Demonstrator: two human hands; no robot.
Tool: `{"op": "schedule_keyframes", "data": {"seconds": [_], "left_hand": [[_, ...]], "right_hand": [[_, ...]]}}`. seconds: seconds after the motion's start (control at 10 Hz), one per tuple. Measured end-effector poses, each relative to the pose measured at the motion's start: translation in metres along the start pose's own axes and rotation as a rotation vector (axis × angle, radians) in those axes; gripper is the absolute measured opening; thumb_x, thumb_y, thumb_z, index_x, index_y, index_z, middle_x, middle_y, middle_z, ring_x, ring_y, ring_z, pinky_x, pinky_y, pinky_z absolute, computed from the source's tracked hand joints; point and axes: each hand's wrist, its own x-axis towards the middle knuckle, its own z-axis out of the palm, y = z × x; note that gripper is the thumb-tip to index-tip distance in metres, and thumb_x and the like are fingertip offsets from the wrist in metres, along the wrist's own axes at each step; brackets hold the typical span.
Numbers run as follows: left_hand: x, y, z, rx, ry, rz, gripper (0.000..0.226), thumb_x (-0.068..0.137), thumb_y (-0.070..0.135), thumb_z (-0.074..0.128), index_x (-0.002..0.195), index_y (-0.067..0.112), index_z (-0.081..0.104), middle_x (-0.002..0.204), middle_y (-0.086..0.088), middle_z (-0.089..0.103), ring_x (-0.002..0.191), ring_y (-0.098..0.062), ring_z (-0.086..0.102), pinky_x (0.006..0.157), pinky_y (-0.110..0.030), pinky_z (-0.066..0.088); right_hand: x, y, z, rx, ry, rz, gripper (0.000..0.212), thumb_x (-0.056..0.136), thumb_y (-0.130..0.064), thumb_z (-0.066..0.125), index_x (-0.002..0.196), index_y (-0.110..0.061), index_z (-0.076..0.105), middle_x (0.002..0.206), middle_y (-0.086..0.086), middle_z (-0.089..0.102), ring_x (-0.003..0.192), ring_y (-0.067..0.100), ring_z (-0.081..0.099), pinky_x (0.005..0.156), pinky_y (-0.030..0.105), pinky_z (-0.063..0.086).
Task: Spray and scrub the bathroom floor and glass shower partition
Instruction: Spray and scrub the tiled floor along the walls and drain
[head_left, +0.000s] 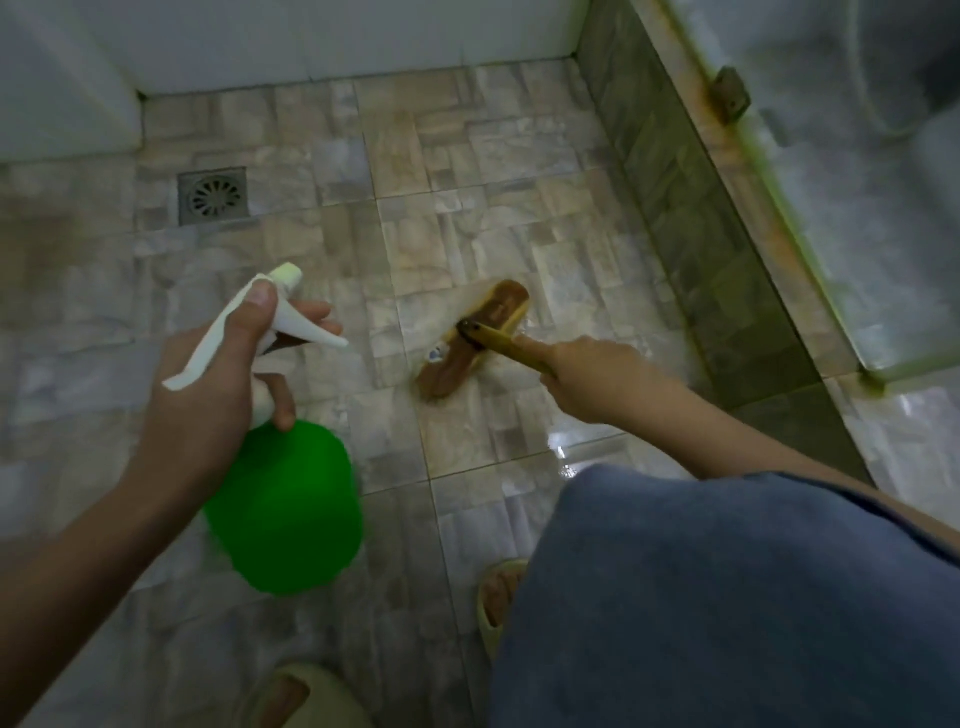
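Note:
My left hand (208, 384) grips the white trigger head of a green spray bottle (285, 509), held above the floor at lower left. My right hand (597, 374) holds the yellow handle of a brown scrub brush (467, 343), index finger laid along the handle. The brush head rests on the wet stone-pattern floor tiles (467, 208) near the middle. The glass shower partition (779, 234) runs diagonally along the right, its lower edge stained and greenish.
A square metal floor drain (213, 196) sits at upper left near the white wall (311, 36). A metal bracket (730, 96) sticks out of the partition's base. My bent knee in blue fabric (727, 597) and two pale slippers (498, 597) fill the lower frame.

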Motion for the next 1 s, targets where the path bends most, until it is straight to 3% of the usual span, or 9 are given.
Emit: {"op": "schedule_keyframes", "data": {"seconds": [0.1, 0.2, 0.3, 0.4, 0.5, 0.7, 0.8, 0.9, 1.0], "left_hand": [[-0.015, 0.014, -0.001, -0.069, -0.023, 0.05, 0.049, 0.068, 0.084, 0.061, 0.098, 0.048, 0.076, 0.104, 0.009, 0.079, 0.044, -0.017, 0.054, 0.041, -0.023, 0.046], [-0.019, 0.013, -0.017, -0.06, 0.022, 0.035, 0.031, 0.076, 0.079, 0.059, 0.092, 0.058, 0.075, 0.107, 0.009, 0.078, 0.058, -0.025, 0.061, 0.041, -0.023, 0.045], [-0.024, 0.012, -0.033, -0.018, 0.08, 0.036, 0.027, 0.079, 0.076, 0.056, 0.091, 0.059, 0.074, 0.106, 0.011, 0.078, 0.065, -0.027, 0.064, 0.043, -0.023, 0.046], [-0.03, 0.014, -0.051, -0.038, 0.187, 0.013, 0.026, 0.09, 0.062, 0.052, 0.101, 0.049, 0.072, 0.103, 0.01, 0.079, 0.068, -0.008, 0.068, 0.042, -0.021, 0.045], [-0.034, 0.004, -0.064, -0.028, 0.229, 0.005, 0.023, 0.097, 0.056, 0.052, 0.108, 0.043, 0.067, 0.102, 0.008, 0.079, 0.061, -0.006, 0.065, 0.041, -0.02, 0.045], [-0.044, -0.013, -0.083, 0.045, 0.246, -0.018, 0.026, 0.089, 0.067, 0.05, 0.096, 0.058, 0.074, 0.108, 0.012, 0.078, 0.061, -0.038, 0.062, 0.052, -0.031, 0.048], [-0.05, -0.029, -0.098, 0.076, 0.32, -0.122, 0.068, 0.086, 0.082, 0.048, 0.097, 0.023, 0.079, 0.098, -0.008, 0.078, 0.06, -0.037, 0.06, 0.068, -0.051, 0.059], [-0.058, -0.042, -0.112, 0.116, 0.335, -0.193, 0.094, 0.077, 0.091, 0.048, 0.099, 0.003, 0.073, 0.093, -0.021, 0.075, 0.062, -0.041, 0.06, 0.076, -0.067, 0.054], [-0.067, -0.045, -0.112, 0.103, 0.382, -0.174, 0.112, 0.063, 0.099, 0.047, 0.101, -0.003, 0.071, 0.096, -0.027, 0.073, 0.06, -0.036, 0.056, 0.074, -0.061, 0.051]], "right_hand": [[0.05, -0.04, -0.01, 0.056, 0.047, -0.091, 0.055, 0.102, -0.025, 0.037, 0.15, -0.042, 0.014, 0.097, 0.007, 0.059, 0.072, 0.021, 0.052, 0.059, 0.031, 0.039], [0.083, -0.057, -0.02, 0.049, 0.051, -0.163, 0.055, 0.102, -0.026, 0.038, 0.15, -0.041, 0.016, 0.11, 0.01, 0.063, 0.086, 0.026, 0.06, 0.067, 0.034, 0.046], [0.038, -0.037, -0.029, -0.038, -0.087, -0.165, 0.058, 0.102, -0.028, 0.037, 0.148, -0.05, 0.01, 0.112, 0.007, 0.061, 0.092, 0.027, 0.061, 0.075, 0.037, 0.051], [-0.013, -0.032, -0.022, -0.132, -0.163, -0.156, 0.057, 0.102, -0.03, 0.037, 0.148, -0.05, 0.008, 0.103, 0.003, 0.06, 0.083, 0.02, 0.06, 0.076, 0.036, 0.054], [0.016, -0.071, -0.013, -0.086, -0.058, -0.225, 0.055, 0.102, -0.027, 0.036, 0.149, -0.045, 0.012, 0.1, 0.006, 0.061, 0.072, 0.018, 0.054, 0.064, 0.033, 0.05], [0.072, -0.109, -0.024, -0.093, 0.005, -0.336, 0.056, 0.102, -0.027, 0.036, 0.15, -0.044, 0.011, 0.096, 0.009, 0.061, 0.07, 0.023, 0.055, 0.058, 0.032, 0.047], [0.021, -0.069, -0.031, -0.223, -0.161, -0.326, 0.056, 0.102, -0.029, 0.037, 0.15, -0.042, 0.011, 0.1, 0.004, 0.062, 0.08, 0.017, 0.06, 0.073, 0.032, 0.055], [0.022, -0.083, -0.028, -0.263, -0.099, -0.392, 0.056, 0.102, -0.031, 0.037, 0.15, -0.041, 0.011, 0.098, 0.003, 0.061, 0.079, 0.018, 0.06, 0.071, 0.031, 0.054], [0.062, -0.132, -0.005, -0.189, -0.03, -0.405, 0.057, 0.102, -0.029, 0.033, 0.15, -0.043, 0.007, 0.087, 0.006, 0.057, 0.064, 0.02, 0.054, 0.052, 0.03, 0.043]]}}
